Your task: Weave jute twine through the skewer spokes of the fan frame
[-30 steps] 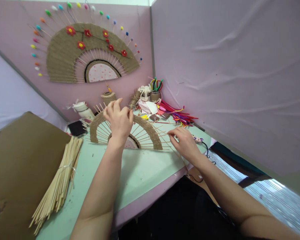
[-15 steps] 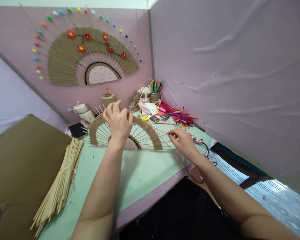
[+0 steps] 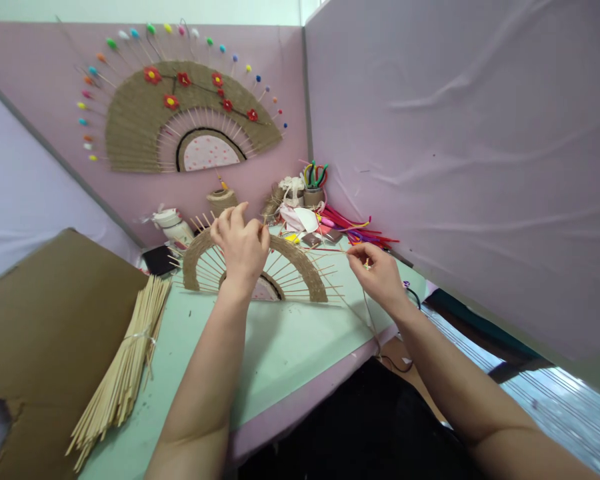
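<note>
A half-made fan point(image 3: 303, 267) of thin sticks and a band of woven jute twine lies on the pale green table point(image 3: 285, 347). My left hand point(image 3: 241, 245) rests on the fan's upper middle, fingers pinched on the twine at a stick. My right hand point(image 3: 379, 273) is raised just right of the fan, fingers closed on a taut strand of jute twine point(image 3: 330, 251) that runs leftward to my left hand. More twine trails down from my right hand toward the table's edge.
A finished fan point(image 3: 185, 117) with red flowers and coloured beads hangs on the pink wall. A bundle of bamboo sticks point(image 3: 123, 373) and brown cardboard point(image 3: 45, 333) lie at left. Twine spools, a cup of pipe cleaners point(image 3: 313, 185) and loose coloured strips point(image 3: 355, 230) crowd the back corner.
My right hand has lifted off the table and moved up and slightly right, pulling the twine taut. My left hand has stayed on the fan.
</note>
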`<state>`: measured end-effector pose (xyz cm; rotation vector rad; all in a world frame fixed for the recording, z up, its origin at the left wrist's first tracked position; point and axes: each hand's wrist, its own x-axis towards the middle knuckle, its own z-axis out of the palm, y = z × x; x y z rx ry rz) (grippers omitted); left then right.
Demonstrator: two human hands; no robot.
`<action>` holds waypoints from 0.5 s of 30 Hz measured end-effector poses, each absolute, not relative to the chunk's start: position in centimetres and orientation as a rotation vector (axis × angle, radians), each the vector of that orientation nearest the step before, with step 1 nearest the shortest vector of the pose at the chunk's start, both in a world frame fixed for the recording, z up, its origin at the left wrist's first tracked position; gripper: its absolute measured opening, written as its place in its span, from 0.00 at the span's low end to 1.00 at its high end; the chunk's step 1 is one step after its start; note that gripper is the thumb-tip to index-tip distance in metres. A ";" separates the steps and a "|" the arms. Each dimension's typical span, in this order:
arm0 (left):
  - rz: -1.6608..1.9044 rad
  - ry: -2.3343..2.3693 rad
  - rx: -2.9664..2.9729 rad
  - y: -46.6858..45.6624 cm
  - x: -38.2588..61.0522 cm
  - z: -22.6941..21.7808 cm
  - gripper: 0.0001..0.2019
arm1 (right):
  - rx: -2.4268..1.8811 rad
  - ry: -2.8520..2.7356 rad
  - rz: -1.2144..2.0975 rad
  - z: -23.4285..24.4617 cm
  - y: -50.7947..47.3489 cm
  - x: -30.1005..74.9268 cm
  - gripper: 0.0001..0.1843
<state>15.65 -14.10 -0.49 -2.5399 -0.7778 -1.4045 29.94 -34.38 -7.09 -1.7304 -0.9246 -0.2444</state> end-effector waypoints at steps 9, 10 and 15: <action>-1.403 -0.761 -2.527 -14.0 15.5 -0.5 0.09 | -1.614 -0.829 0.041 -7.1 -33.3 30.8 0.06; -1.399 -0.762 -2.525 -14.0 15.5 -0.5 0.09 | -1.561 -0.810 0.107 -6.9 -33.4 30.7 0.06; -1.401 -0.785 -2.506 -13.8 15.2 -0.4 0.09 | -1.469 -0.852 0.481 -5.3 -34.8 29.2 0.11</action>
